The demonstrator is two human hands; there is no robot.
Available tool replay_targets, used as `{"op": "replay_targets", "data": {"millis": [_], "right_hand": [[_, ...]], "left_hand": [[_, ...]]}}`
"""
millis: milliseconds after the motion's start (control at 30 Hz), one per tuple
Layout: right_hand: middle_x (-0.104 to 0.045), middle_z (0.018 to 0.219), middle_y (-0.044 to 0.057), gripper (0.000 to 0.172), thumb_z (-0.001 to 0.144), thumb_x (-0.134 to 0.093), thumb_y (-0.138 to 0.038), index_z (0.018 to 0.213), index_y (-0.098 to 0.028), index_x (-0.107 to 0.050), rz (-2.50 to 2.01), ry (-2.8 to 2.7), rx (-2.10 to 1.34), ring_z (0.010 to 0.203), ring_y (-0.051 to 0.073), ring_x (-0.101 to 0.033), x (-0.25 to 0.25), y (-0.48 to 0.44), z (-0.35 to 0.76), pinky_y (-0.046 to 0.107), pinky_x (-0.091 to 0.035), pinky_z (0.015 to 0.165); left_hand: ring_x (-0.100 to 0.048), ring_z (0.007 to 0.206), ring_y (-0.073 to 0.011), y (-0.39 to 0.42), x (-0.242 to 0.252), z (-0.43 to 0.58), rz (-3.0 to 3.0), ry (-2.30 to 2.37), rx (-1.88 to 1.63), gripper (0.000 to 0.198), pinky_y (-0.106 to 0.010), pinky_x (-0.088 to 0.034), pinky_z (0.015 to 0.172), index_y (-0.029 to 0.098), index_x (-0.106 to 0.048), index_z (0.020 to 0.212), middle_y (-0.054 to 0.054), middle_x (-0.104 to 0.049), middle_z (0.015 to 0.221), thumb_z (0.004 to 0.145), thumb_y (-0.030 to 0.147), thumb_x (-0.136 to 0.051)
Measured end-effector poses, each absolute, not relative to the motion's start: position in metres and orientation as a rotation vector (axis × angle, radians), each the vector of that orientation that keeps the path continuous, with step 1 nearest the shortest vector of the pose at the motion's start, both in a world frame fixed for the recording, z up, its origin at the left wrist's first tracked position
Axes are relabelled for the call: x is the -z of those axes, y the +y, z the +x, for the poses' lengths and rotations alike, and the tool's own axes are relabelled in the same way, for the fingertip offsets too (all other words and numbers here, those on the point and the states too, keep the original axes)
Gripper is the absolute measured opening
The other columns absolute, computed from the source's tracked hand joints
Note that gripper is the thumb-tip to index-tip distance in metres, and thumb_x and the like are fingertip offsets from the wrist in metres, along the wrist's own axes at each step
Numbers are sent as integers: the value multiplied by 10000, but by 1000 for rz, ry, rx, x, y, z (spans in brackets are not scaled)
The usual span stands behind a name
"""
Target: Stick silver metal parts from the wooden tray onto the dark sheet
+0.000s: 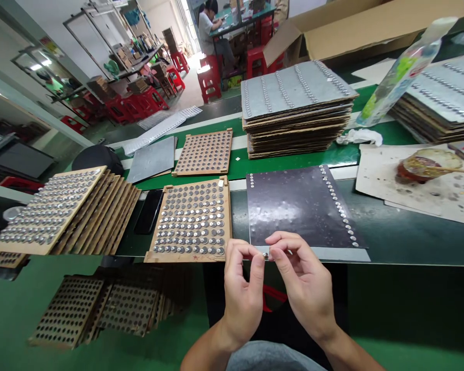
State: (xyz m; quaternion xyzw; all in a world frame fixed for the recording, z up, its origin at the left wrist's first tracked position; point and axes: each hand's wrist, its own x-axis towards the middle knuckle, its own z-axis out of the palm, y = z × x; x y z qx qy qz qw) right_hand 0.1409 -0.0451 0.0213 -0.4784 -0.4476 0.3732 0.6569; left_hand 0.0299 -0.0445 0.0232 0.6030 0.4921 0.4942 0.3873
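Observation:
Between the fingertips of both hands is a small round metal piece (265,255), at the table's front edge. My left hand (244,283) pinches it from the left, thumb against forefinger. From the other side my right hand (303,283) closes thumb and forefinger at it. Just beyond lies a dark sheet (290,211) with a row of small shiny metal pieces (338,208) down its right side and a few at its upper left corner. Left of my hands is a wooden board (228,216) holding rows of round metal pieces.
A second pegged board (204,152) lies behind. Stacked sheets (297,93), a plastic bottle (406,72) and a stained cardboard with a glue-like pot (421,167) occupy the right. At left are a phone (149,212) and leaning boards (54,211). A person (212,31) sits far back.

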Motion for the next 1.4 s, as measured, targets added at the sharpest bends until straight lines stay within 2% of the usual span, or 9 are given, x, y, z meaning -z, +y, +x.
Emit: {"op": "replay_targets", "data": {"millis": [133,233,367,633,833,1000,1133,1200,1400], "right_hand": [[-694,938,26,96,968,-656,-340,983,-254,-696,-1006,-899,-1046,682,118,-637,-22,-46,141,221,-569,638],[-650,822,2,142,922,-719,-349,850,-230,-687,-997,-901,-1131,624,104,-592,-22,-45,142,199,-539,581],[-608,769,-14,230,916,-728,-366,758,-212,-663,-968,-845,-1249,601,89,-563,-19,-42,144,187,-513,566],[-623,812,11,356,953,-617,-552,886,-210,-689,-911,-713,-1371,637,127,-592,-11,-40,145,248,-542,577],[-571,734,-12,312,888,-725,-489,801,-203,-635,-996,-844,-1331,581,111,-523,-16,-38,142,230,-495,524],[-512,680,-30,367,902,-661,-502,723,-210,-528,-973,-815,-1456,547,109,-471,-15,-32,142,245,-437,510],[-624,806,33,312,943,-482,-490,915,-204,-603,-1419,-1296,-1063,662,172,-575,8,2,159,317,-503,631],[-660,907,75,248,898,-512,-408,957,-197,-627,-1549,-1407,-901,777,216,-606,23,33,170,376,-510,752],[-626,1026,150,101,818,-585,-243,886,-206,-649,-1784,-1592,-624,1045,342,-517,51,123,176,500,-403,927]], "left_hand": [[-506,831,-153,-44,-24,30,1564,1249,-1283,165,-262,-440,769,231,-545,885,-3,-495,884,1044,226,-498],[-504,829,-157,-44,-24,30,1573,1256,-1292,162,-269,-441,769,228,-548,883,-4,-494,880,1040,232,-507],[-504,823,-155,-43,-23,30,1565,1276,-1265,181,-270,-443,762,224,-542,878,-4,-491,880,1048,268,-499],[-523,821,-165,-39,-22,29,1467,1273,-1244,236,-283,-460,756,216,-558,856,-16,-510,875,1048,340,-502],[-529,822,-177,-40,-20,27,1472,1331,-1245,237,-298,-454,768,213,-568,849,-26,-523,868,1030,363,-536],[-543,797,-176,-39,-22,26,1440,1301,-1222,266,-295,-467,743,210,-570,848,-30,-535,861,1033,395,-517],[-559,799,-174,-30,-20,9,1470,1401,-1156,273,-291,-483,754,209,-573,862,-28,-550,859,1034,400,-481],[-570,800,-178,-20,-17,-11,1527,1578,-1102,277,-297,-497,760,211,-576,853,-26,-562,852,1024,400,-465],[-578,972,-254,15,-5,-97,1508,2078,-1030,220,-412,-488,939,217,-609,833,-69,-598,939,957,360,-498]]}}
